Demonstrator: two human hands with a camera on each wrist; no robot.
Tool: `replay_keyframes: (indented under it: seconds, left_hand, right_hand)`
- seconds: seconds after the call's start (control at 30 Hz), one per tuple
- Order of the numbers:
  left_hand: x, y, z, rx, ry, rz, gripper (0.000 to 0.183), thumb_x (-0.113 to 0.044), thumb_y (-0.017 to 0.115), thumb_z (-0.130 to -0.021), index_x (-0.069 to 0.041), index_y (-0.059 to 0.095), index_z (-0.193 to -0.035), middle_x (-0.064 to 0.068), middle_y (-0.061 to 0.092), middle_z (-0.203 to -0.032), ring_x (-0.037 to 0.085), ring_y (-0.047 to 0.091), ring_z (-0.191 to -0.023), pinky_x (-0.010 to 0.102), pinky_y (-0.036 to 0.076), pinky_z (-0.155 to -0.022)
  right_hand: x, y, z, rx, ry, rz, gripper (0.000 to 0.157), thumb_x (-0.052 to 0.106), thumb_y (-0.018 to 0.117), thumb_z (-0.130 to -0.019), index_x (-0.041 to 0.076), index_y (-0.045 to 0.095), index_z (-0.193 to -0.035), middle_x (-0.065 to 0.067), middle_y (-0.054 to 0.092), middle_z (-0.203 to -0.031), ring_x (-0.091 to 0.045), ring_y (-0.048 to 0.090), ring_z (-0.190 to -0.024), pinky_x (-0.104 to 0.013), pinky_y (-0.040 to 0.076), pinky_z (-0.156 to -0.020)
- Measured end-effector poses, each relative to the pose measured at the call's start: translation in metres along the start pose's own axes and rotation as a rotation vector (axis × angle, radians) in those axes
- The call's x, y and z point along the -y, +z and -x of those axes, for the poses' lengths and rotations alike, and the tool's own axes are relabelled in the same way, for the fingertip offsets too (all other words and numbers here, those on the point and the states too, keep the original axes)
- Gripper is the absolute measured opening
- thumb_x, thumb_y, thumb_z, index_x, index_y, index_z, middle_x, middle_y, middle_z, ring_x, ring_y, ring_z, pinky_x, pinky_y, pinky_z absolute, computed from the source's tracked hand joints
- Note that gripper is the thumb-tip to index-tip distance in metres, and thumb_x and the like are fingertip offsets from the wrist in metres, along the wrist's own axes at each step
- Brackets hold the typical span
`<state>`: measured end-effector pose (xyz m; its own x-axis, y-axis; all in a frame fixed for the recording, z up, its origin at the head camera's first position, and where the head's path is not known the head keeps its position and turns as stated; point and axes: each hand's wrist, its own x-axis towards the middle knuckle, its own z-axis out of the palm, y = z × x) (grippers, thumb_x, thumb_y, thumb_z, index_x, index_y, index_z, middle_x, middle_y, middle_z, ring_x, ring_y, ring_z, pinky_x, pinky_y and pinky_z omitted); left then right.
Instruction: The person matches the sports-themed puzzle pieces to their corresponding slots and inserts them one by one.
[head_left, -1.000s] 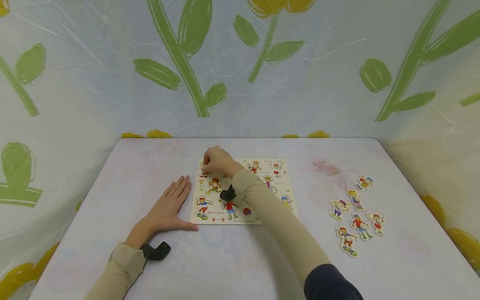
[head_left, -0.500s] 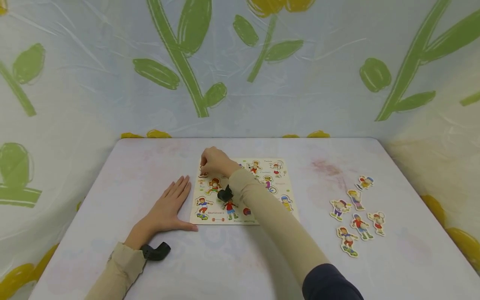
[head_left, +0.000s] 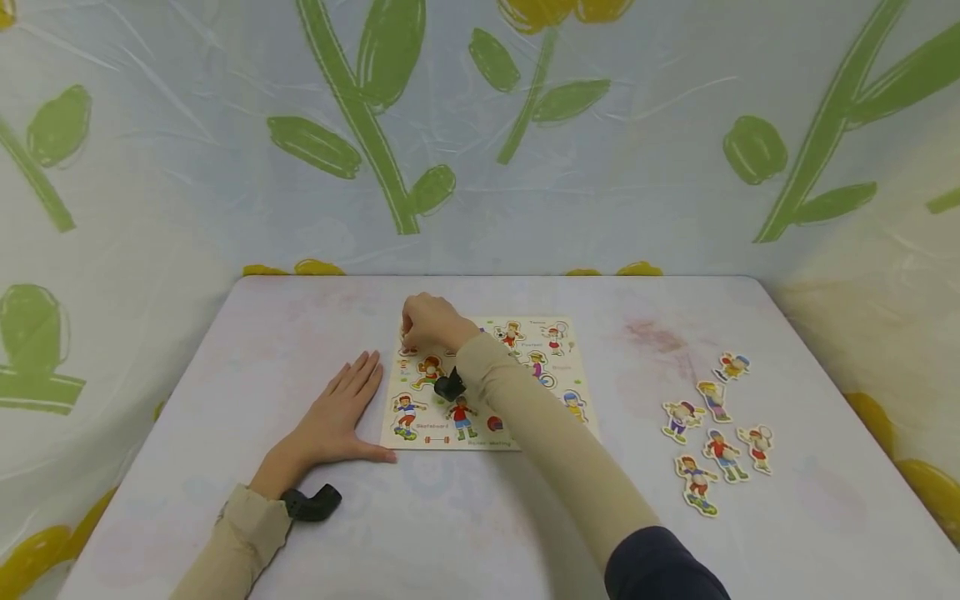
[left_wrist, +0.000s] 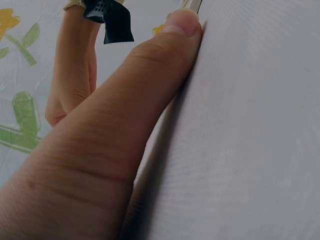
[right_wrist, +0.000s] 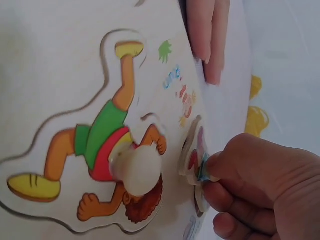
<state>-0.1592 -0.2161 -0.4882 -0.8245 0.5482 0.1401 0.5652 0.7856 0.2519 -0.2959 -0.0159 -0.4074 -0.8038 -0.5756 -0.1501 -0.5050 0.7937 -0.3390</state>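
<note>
A cream wooden puzzle board with printed sports figures lies on the table. At its upper left corner my right hand pinches a figure-shaped puzzle piece between thumb and fingers; in the right wrist view the piece looks slightly raised over its recess. Beside it a running-figure piece with a white knob sits in the board. My left hand lies flat on the table left of the board, fingers straight. Its thumb tip touches the board's lower left corner. The right forearm covers part of the board.
To the right of the board, several loose figure pieces with knobs lie on the white table. A plastic sheet printed with green leaves hangs behind the table. Each wrist wears a black camera mount.
My right hand has shifted a little to the left at the board's upper left corner, still pinching the puzzle piece. The left hand and the loose pieces have stayed in place.
</note>
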Motion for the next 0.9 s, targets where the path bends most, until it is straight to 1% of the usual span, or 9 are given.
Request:
replay_keyframes:
  seconds: [0.17, 0.37, 0.47, 0.63, 0.73, 0.9]
  left_hand:
    - [0.0016, 0.0012, 0.0012, 0.0, -0.006, 0.001, 0.138, -0.089, 0.063, -0.062, 0.003, 0.019, -0.156, 0.018, 0.009, -0.165, 0.034, 0.006, -0.152, 0.047, 0.008, -0.123]
    - [0.0026, 0.0008, 0.0, 0.011, -0.003, 0.001, 0.138, -0.089, 0.062, -0.063, 0.003, 0.018, -0.156, 0.018, 0.008, -0.165, 0.033, 0.004, -0.152, 0.046, 0.006, -0.123]
    - [0.003, 0.0011, -0.0004, 0.007, -0.001, 0.003, 0.138, -0.088, 0.063, -0.063, 0.003, 0.018, -0.156, 0.018, 0.009, -0.165, 0.033, 0.004, -0.152, 0.046, 0.006, -0.123]
    - [0.0028, 0.0019, -0.0012, 0.003, 0.0, 0.005, 0.138, -0.089, 0.062, -0.062, 0.002, 0.019, -0.156, 0.017, 0.009, -0.165, 0.032, 0.004, -0.152, 0.045, 0.005, -0.123]
    - [0.0022, 0.0015, -0.0017, 0.004, 0.0, 0.005, 0.138, -0.09, 0.061, -0.063, 0.002, 0.019, -0.156, 0.017, 0.009, -0.165, 0.032, 0.004, -0.152, 0.045, 0.005, -0.123]
    - [0.0018, 0.0015, -0.0017, 0.004, 0.003, 0.005, 0.138, -0.089, 0.062, -0.062, 0.003, 0.019, -0.156, 0.017, 0.008, -0.165, 0.032, 0.004, -0.152, 0.046, 0.006, -0.123]
  right_hand:
    - [-0.0006, 0.002, -0.0006, 0.007, -0.008, -0.048, 0.013, 0.02, 0.078, -0.083, 0.012, 0.07, -0.088, 0.0, 0.063, -0.088, -0.016, 0.058, -0.078, -0.027, 0.049, -0.066]
    - [-0.0039, 0.007, -0.0037, -0.051, -0.013, -0.063, 0.009, 0.019, 0.075, -0.084, 0.011, 0.071, -0.086, 0.0, 0.066, -0.083, -0.015, 0.058, -0.072, -0.025, 0.048, -0.062]
    - [-0.0049, 0.0096, -0.0057, -0.079, -0.013, -0.049, 0.008, 0.018, 0.074, -0.085, 0.011, 0.071, -0.085, 0.001, 0.066, -0.082, -0.014, 0.058, -0.071, -0.025, 0.048, -0.062]
    - [-0.0038, 0.0095, -0.0058, -0.086, 0.023, -0.018, 0.012, 0.021, 0.076, -0.084, 0.012, 0.068, -0.086, 0.001, 0.064, -0.082, -0.014, 0.057, -0.072, -0.026, 0.048, -0.063]
    - [-0.0022, 0.008, -0.0044, -0.077, 0.045, 0.01, 0.015, 0.022, 0.076, -0.084, 0.012, 0.065, -0.085, 0.001, 0.062, -0.082, -0.014, 0.057, -0.071, -0.026, 0.048, -0.063]
    - [0.0015, 0.0072, -0.0025, -0.052, 0.054, 0.06, 0.02, 0.026, 0.077, -0.084, 0.011, 0.063, -0.085, 0.0, 0.061, -0.081, -0.015, 0.057, -0.071, -0.028, 0.048, -0.063]
